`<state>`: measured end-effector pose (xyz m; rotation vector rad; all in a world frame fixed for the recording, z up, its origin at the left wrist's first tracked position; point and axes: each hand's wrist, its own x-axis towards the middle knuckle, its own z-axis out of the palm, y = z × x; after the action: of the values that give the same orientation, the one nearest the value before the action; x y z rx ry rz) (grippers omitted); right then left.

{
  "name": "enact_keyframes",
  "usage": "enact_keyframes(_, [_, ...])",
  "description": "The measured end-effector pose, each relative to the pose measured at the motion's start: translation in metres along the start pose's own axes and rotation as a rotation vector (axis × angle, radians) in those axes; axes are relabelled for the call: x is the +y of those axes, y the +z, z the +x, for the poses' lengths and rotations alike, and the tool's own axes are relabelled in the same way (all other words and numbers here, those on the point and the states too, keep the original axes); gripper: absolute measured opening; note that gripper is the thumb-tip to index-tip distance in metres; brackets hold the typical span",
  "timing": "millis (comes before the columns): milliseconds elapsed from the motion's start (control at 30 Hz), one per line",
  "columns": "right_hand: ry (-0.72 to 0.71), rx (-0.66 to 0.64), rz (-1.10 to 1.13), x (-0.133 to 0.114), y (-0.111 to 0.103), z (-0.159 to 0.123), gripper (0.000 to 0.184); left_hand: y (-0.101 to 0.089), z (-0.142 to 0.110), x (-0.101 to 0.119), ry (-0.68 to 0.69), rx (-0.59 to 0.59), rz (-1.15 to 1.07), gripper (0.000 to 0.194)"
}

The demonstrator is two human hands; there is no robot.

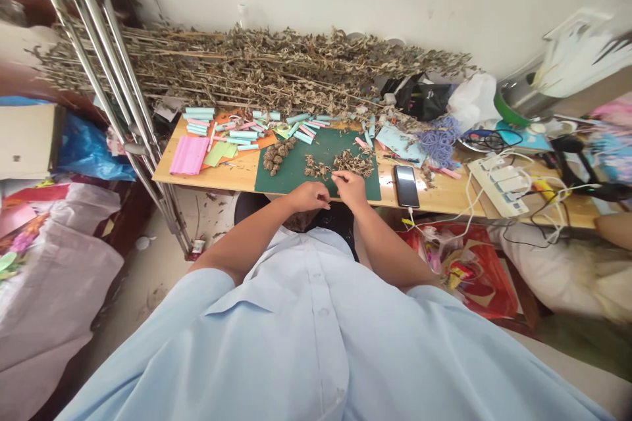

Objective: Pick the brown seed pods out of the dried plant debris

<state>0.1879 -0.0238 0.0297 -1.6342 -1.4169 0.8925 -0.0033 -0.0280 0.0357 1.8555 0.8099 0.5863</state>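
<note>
My left hand (310, 197) is at the front edge of a green cutting mat (289, 183), its fingers curled together; anything inside them is too small to make out. Over the mat's near edge, my right hand (350, 188) pinches thumb and fingers together, the tips beside loose dried leaves (316, 167). What that pinch holds, if anything, is not clear. A larger heap of crumbled dried leaves (354, 162) lies just beyond the right hand. On the mat's left side sits a cluster of brownish compact dried clumps (277, 156).
Long dried leafy stalks (237, 69) line the wall. Blue paper rolls (243, 135), a pink paper stack (189, 155) and purple cord (439, 140) surround the mat. Rightward lie a charging phone (406, 185) and a cabled power strip (498, 183). Metal crutches (123, 92) stand left.
</note>
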Motion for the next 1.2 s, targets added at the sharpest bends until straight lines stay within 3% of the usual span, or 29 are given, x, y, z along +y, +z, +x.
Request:
enact_keyframes(200, [-0.104,0.21,-0.185,0.013,-0.022,0.026,0.023,-0.001,0.0,-0.005,-0.025,0.071,-0.05,0.033])
enact_keyframes(400, [-0.269,0.085,-0.454,0.008,-0.018,0.049,0.029,0.007,0.002,-0.016,-0.042,0.175,0.026,0.04])
enact_keyframes(567, [-0.253,-0.012,-0.627,0.004,-0.009,0.06,0.026,0.007,0.002,-0.012,-0.062,0.216,0.037,0.042])
enact_keyframes(833, [-0.139,0.174,-0.343,0.003,-0.027,0.065,0.019,0.005,-0.001,-0.003,-0.107,0.236,0.002,0.043])
enact_keyframes(967, [-0.123,0.24,-0.194,0.002,-0.034,0.06,0.019,0.007,0.002,-0.003,-0.148,0.245,-0.08,0.034])
enact_keyframes(1067, [-0.14,0.212,-0.13,0.001,-0.032,0.049,0.021,0.011,0.006,-0.008,-0.205,0.272,-0.218,0.028])
enact_keyframes(1200, [-0.216,0.083,-0.133,-0.002,-0.018,0.028,0.021,0.016,0.013,-0.012,-0.249,0.385,-0.372,0.03])
